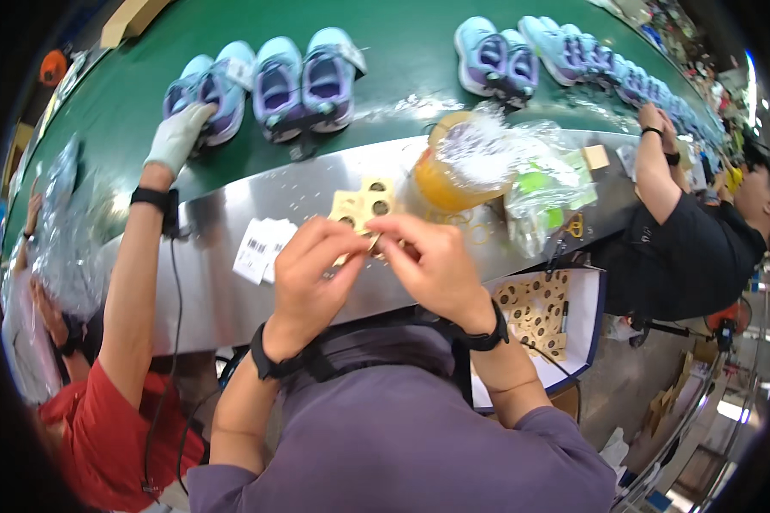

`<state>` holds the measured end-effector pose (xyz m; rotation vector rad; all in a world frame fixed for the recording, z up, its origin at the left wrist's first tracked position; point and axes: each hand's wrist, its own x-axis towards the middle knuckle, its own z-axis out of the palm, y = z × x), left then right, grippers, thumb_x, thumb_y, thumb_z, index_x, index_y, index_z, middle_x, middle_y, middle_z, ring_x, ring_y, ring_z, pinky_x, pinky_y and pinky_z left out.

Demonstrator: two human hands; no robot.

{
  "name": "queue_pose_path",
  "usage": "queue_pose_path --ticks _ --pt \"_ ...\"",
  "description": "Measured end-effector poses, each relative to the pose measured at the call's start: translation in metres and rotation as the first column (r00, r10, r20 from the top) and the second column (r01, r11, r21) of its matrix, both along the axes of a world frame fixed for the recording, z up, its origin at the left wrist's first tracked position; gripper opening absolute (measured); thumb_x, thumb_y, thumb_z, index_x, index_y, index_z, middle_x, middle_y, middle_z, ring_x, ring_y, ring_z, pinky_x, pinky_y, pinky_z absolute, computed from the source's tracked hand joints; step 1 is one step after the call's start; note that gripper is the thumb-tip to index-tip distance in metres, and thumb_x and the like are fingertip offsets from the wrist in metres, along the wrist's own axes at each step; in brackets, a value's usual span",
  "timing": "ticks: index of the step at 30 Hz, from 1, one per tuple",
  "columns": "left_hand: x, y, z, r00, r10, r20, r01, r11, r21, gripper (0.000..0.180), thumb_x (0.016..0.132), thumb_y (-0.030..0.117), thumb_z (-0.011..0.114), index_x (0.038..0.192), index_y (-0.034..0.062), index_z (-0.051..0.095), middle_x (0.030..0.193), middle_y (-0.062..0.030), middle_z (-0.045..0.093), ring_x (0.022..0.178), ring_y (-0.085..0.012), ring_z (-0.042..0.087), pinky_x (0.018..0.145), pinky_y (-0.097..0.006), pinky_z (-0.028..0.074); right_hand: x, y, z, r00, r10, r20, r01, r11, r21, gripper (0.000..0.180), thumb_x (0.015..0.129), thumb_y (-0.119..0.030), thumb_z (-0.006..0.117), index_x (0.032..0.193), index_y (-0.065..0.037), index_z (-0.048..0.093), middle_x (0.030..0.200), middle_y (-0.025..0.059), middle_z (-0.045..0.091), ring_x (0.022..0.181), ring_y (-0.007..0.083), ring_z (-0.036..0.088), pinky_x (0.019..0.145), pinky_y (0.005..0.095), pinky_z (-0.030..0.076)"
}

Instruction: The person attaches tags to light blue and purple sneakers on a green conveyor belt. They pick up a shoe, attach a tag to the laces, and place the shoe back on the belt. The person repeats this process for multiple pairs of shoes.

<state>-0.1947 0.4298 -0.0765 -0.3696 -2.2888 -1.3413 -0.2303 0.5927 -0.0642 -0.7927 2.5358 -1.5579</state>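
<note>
My left hand (306, 272) and my right hand (436, 267) meet over the steel ledge, thumbs and fingertips pinched together. Between them is a small tan card (374, 243) with dark round marks, mostly covered by the fingers. Just beyond the fingertips lie more tan cards (376, 195) with dark round spots. White paper tags (263, 248) with printed bars rest beside my left hand. To the right of the cards is a yellow-orange tub (443, 181) topped with crumpled clear plastic (481, 147), and yellow rubber bands (456, 219) lie near its base.
Light-blue shoes (281, 90) stand in pairs on the green belt (393, 51). At left, a co-worker's gloved hand (178, 137) touches a shoe. Another person (676, 248) works at right. An open box (583, 316) of spotted tan cards sits below the ledge, by my right forearm.
</note>
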Motion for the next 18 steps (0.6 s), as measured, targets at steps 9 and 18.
queue_pose_path --ticks 9,18 --pt "-0.046 0.009 0.014 0.857 -0.221 -0.465 -0.014 0.893 -0.450 0.022 0.060 0.003 0.070 0.081 0.0046 0.064 0.086 -0.0060 0.059 0.077 -0.0223 0.060 0.065 -0.034 0.049 -0.049 0.035 0.036 0.984 0.137 0.111 -0.142 0.989 0.039 0.010 0.083 -0.010 0.063 0.093 -0.009 0.063 0.088 0.0027 0.059 0.066 0.0178 0.060 0.057 0.0276 0.046" --pt "-0.115 0.037 0.030 0.886 -0.351 -0.303 0.214 0.889 -0.404 0.024 0.068 0.015 0.070 0.088 0.0040 0.061 0.083 -0.0073 0.058 0.071 -0.0234 0.058 0.057 -0.034 0.046 -0.126 0.064 0.062 0.962 0.125 -0.244 -0.128 0.992 0.003 0.010 0.081 -0.001 0.062 0.090 -0.004 0.060 0.085 0.0067 0.063 0.074 0.0163 0.063 0.064 0.0276 0.050"
